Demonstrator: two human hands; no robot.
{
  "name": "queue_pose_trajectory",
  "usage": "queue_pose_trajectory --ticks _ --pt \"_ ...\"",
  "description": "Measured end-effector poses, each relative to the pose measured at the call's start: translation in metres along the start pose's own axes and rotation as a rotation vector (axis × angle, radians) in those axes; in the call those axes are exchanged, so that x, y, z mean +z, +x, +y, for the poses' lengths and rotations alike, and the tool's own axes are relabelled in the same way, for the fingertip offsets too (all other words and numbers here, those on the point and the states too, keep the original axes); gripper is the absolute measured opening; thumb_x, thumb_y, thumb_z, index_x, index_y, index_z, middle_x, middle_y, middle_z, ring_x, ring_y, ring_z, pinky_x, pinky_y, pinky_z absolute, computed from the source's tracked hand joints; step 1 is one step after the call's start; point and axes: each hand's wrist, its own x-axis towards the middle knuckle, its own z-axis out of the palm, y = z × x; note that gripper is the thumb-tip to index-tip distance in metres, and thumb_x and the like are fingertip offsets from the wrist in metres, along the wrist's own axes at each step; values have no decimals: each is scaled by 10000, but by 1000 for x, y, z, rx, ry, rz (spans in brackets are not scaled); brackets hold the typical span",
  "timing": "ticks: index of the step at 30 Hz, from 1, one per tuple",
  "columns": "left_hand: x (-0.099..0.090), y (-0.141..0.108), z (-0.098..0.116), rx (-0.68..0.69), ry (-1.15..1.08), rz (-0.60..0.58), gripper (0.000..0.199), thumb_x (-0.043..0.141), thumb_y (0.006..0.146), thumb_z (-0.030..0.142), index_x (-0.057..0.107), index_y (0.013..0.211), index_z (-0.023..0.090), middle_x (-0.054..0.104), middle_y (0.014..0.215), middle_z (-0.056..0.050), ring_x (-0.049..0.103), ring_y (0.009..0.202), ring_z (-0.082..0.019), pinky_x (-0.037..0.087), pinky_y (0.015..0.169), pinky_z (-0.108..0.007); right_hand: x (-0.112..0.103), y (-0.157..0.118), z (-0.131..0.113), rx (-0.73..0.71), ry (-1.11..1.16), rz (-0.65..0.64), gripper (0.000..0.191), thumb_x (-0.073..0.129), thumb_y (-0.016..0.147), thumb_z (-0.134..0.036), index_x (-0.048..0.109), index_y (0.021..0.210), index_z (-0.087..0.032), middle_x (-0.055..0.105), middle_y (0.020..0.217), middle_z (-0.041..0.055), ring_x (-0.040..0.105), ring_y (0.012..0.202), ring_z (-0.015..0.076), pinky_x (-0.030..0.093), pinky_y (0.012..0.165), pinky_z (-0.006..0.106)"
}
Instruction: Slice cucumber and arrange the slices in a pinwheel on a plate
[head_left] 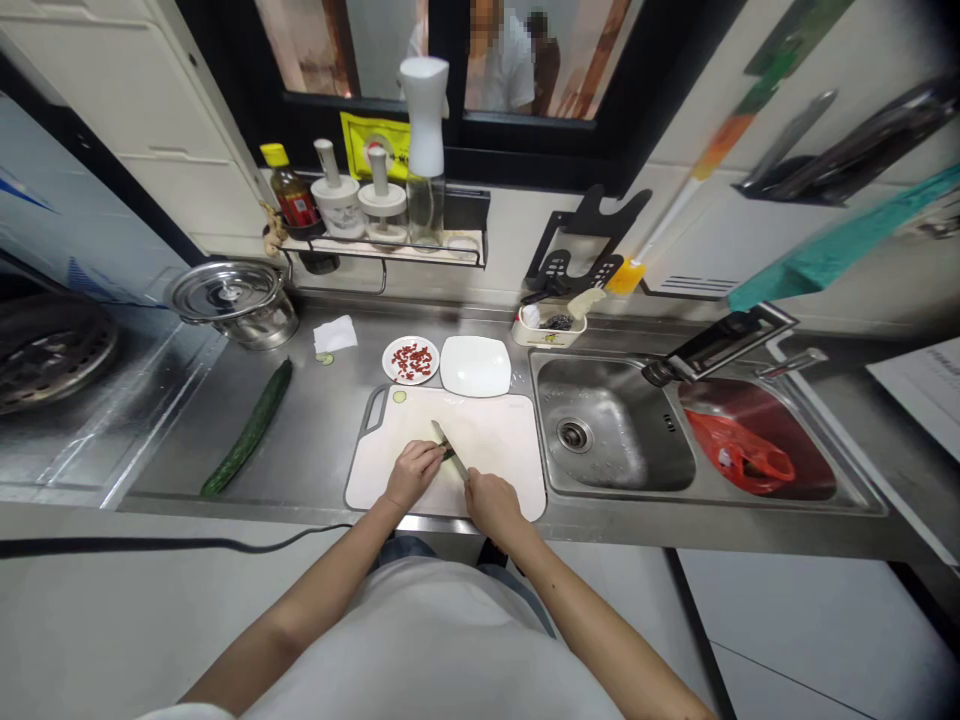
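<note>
At five o'clock on the cutting board [511, 430], the right hand [493, 503] wraps the knife [460, 464] while the left hand [416, 470], at eight, pinches a dark-green piece [448, 455], best curled clear.

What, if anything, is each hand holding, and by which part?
Right hand: a knife, by its handle end. Left hand: a small dark green piece; exact hold too small to tell.

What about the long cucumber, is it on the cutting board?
No, the cucumber lies on the metal counter, left of the cutting board.
</note>
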Motion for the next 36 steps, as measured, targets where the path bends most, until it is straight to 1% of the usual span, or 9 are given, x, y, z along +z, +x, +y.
queue_pose_trajectory --ticks 4,11,14,18,21,23,26,32,36 --pt "0 0 0 -3 -15 5 209 509 913 228 676 1039 214 684 969 -65 603 912 -173 523 815 -357 1 3 -1 3 -11 5 294 333 952 -211 579 1094 -134 685 981 154 653 931 231 447 740 303" --pt "-2 2 3 2 -22 -3 202 518 907 216 677 1032 212 681 971 -65 603 915 -172 520 819 -351 4 22 -7 -33 -3 102 314 309 957 -207 592 1067 -126 691 957 148 650 940 218 448 745 278" --pt "-2 2 3 2 -25 -1 201 520 906 215 675 1034 208 681 972 -66 602 911 -172 521 812 -346 5 24 -8 -40 -4 115 318 300 957 -201 588 1074 -130 693 945 145 653 933 220 451 740 285" --pt "0 1 1 4 -22 1 199 522 904 209 677 1029 209 682 969 -65 605 906 -171 520 809 -343 6 14 -5 -14 -12 86 298 327 944 -183 595 1062 -131 696 935 145 663 909 228 457 723 295" --pt "1 0 0 11 -20 7 196 528 900 202 677 1026 206 683 963 -64 605 904 -167 519 807 -337 6 5 -1 -3 -16 44 292 340 938 -176 597 1069 -130 695 950 147 663 925 236 460 722 298" --pt "3 0 -1 17 -16 8 199 527 900 200 677 1030 206 683 966 -65 605 912 -167 518 816 -339 6 2 0 0 -16 38 295 339 942 -180 597 1074 -126 694 957 152 660 938 237 460 729 297" --pt "5 -1 -3 17 -8 14 207 520 903 199 677 1038 205 682 970 -67 606 919 -170 519 822 -346 5 5 -1 -7 -13 54 309 326 946 -178 600 1077 -121 694 954 154 661 939 235 459 735 293" --pt "7 -1 -3 27 4 25 194 529 901 208 684 1018 211 678 966 -63 601 902 -169 522 805 -340 6 23 -7 -18 -13 99 322 313 941 -160 605 1069 -119 696 945 152 665 921 242 464 726 307" --pt "6 -1 -3 22 -2 23 198 525 904 208 682 1025 210 675 964 -63 596 904 -167 521 810 -338 8 23 -7 -21 -17 101 323 310 941 -163 605 1064 -121 697 935 145 664 921 250 461 723 311"
